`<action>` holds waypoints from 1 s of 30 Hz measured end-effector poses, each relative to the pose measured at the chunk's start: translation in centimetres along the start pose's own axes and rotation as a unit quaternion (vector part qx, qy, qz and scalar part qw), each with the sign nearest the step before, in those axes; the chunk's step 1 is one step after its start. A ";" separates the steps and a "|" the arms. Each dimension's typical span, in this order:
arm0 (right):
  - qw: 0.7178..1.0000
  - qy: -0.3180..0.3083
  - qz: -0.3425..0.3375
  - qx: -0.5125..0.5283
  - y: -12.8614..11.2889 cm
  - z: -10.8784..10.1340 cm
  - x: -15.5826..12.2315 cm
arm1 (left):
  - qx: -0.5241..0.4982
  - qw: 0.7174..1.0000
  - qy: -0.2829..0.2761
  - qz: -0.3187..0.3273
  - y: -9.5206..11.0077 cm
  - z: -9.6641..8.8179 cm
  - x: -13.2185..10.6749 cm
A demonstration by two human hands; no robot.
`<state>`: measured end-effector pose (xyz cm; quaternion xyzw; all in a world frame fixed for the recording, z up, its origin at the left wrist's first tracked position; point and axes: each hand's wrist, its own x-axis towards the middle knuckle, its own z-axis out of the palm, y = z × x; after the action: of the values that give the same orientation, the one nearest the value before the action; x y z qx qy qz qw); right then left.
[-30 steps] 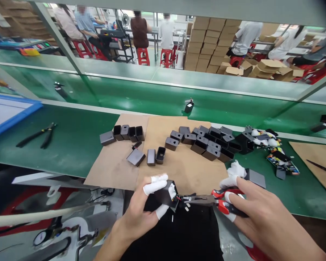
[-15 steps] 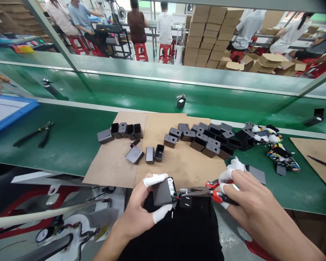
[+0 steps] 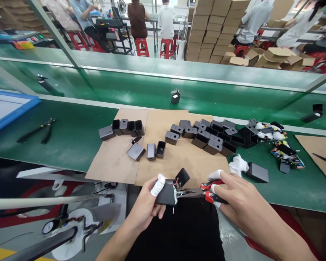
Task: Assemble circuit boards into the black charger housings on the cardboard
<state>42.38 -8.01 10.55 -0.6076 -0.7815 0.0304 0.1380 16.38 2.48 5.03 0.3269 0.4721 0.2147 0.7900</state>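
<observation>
My left hand [image 3: 148, 201] is closed around a black rectangular plastic housing [image 3: 166, 193], held just off the bench's front edge. White material shows at the housing's right end, and a small black cover [image 3: 182, 177] hangs there on thin red and black wires. White finger cots cover some fingertips on both hands. In my right hand [image 3: 235, 190] are red-and-black needle-nose pliers [image 3: 192, 193], their jaws at the housing's right end; I cannot make out what they grip. Close to my right hand lie a crumpled white cloth [image 3: 238, 164] and a dark grey box-shaped housing [image 3: 257, 172].
Brown cardboard [image 3: 114, 163] covers the middle of the green bench [image 3: 78, 137]. Several black housings [image 3: 203, 137] stand on it. Black pliers [image 3: 39, 131] lie left, small parts [image 3: 285, 152] right. An air gauge [image 3: 48, 227] is below left. Several people sit beyond the bench.
The pliers' jaws have moved left to the housing's end. The small black cover has swung up above them. My left fingers have shifted on the housing. Another person's hand at far left has left view.
</observation>
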 end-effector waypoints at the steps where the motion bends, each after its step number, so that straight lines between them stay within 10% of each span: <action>1: 1.000 0.002 0.000 -0.003 -0.1 0.0 0.0 | 0.001 1.000 -0.002 0.003 0.0 0.1 0.0; 30: 0.999 -0.033 0.028 -0.025 -0.6 -0.2 0.1 | 0.088 0.990 -0.013 0.108 -0.1 -0.5 0.2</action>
<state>41.86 -8.09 10.91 -0.6312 -0.7690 0.0346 0.0954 16.06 2.64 4.68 0.4470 0.4411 0.2519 0.7363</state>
